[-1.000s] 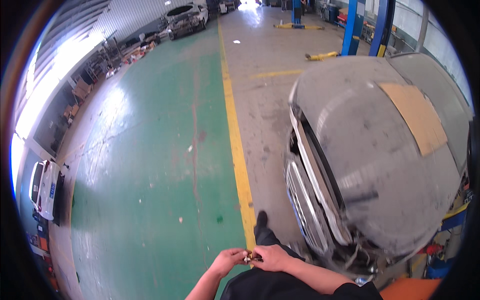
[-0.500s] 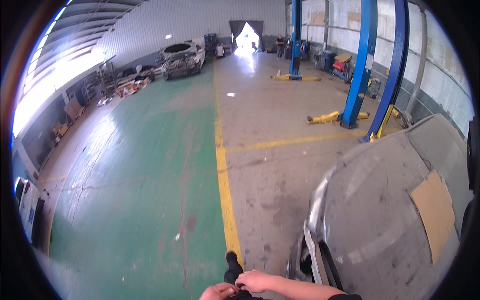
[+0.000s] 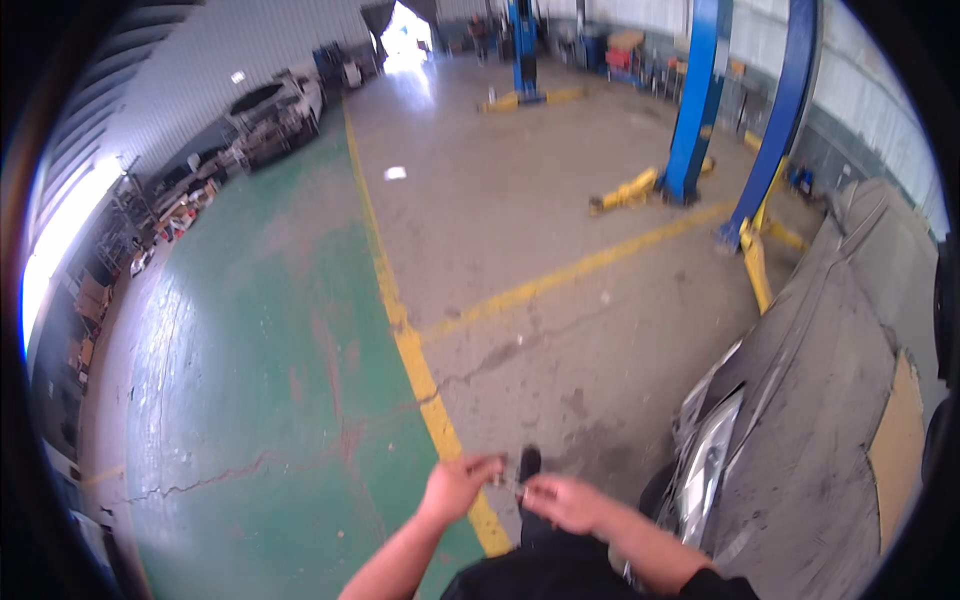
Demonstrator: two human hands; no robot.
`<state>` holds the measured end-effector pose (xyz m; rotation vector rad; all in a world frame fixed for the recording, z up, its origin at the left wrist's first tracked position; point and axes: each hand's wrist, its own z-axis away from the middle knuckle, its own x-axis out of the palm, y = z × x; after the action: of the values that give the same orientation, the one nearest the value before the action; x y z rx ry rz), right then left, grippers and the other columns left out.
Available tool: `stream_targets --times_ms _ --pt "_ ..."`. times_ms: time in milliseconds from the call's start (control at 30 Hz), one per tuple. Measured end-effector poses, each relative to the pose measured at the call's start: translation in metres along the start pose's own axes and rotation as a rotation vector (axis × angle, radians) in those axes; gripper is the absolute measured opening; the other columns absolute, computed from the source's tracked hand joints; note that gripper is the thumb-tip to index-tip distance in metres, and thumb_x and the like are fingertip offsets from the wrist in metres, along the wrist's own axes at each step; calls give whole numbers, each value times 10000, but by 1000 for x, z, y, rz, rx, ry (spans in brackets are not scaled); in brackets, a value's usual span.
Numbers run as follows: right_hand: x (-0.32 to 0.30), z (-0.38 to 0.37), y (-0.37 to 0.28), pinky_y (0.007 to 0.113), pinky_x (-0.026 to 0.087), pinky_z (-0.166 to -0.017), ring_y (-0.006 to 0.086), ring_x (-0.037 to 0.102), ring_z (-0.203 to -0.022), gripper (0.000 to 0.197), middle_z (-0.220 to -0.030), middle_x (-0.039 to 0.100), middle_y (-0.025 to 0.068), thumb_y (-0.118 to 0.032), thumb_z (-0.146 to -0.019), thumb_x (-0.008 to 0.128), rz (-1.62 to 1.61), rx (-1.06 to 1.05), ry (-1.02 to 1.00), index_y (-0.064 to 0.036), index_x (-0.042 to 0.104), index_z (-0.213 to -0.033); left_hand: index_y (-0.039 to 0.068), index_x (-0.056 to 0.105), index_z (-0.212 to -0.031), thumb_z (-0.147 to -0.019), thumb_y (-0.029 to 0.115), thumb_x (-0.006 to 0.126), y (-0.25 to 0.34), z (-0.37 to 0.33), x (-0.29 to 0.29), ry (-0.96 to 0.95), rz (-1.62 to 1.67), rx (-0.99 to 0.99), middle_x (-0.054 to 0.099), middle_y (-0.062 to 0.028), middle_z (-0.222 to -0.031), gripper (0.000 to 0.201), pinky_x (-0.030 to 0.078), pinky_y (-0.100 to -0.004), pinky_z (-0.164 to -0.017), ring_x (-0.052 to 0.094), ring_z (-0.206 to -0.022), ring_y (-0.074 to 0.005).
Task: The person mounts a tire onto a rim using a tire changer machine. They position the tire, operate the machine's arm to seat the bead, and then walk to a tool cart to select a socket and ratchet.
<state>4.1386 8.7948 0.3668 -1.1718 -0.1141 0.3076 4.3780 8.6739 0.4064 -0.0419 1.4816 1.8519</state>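
Both hands are raised in front of my body, low in the head view. My left hand (image 3: 462, 487) is closed in a pinch, its fingertips pointing right. My right hand (image 3: 566, 503) pinches from the other side, a short gap away. A small, thin, pale thing seems to span the gap between the fingertips; blur hides what it is. Below them show my dark clothing and one dark shoe (image 3: 530, 461). Nearest on the right is a dusty grey car (image 3: 800, 400) with a headlight (image 3: 712, 455); neither hand touches it.
Blue lift posts (image 3: 697, 110) with yellow arms (image 3: 628, 192) stand ahead on the right. A yellow line (image 3: 415, 370) divides green floor from bare concrete. A stripped car (image 3: 275, 120) and scattered parts lie far left. Cardboard (image 3: 897, 450) lies on the near car. A distant person (image 3: 478, 40) stands near the bright doorway.
My hands have risen and moved apart from where they met at the lower edge. The view has tilted and moved forward along the car, bringing its headlight into sight.
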Motion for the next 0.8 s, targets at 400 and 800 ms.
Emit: stream_targets --times_ms 400,800 --pt "-293 -440 -276 280 499 -676 69 607 -744 392 -891 691 -29 -412 -1144 715 13 62 -378 -83 833 -1323 -83 721 -1460 -1161 141 708 92 -413 -216 1 1041 -89 787 -198 -1381 374 637 -454 -1105 768 -1259 -273" --pt "-536 -879 -419 368 559 -789 175 721 -847 387 -958 822 90 -357 -1092 750 277 56 -140 -44 806 -1312 -75 759 -1394 -1147 131 725 139 -940 -400 -154 773 -107 809 -142 -1328 324 636 -381 -1083 774 -1214 -218"
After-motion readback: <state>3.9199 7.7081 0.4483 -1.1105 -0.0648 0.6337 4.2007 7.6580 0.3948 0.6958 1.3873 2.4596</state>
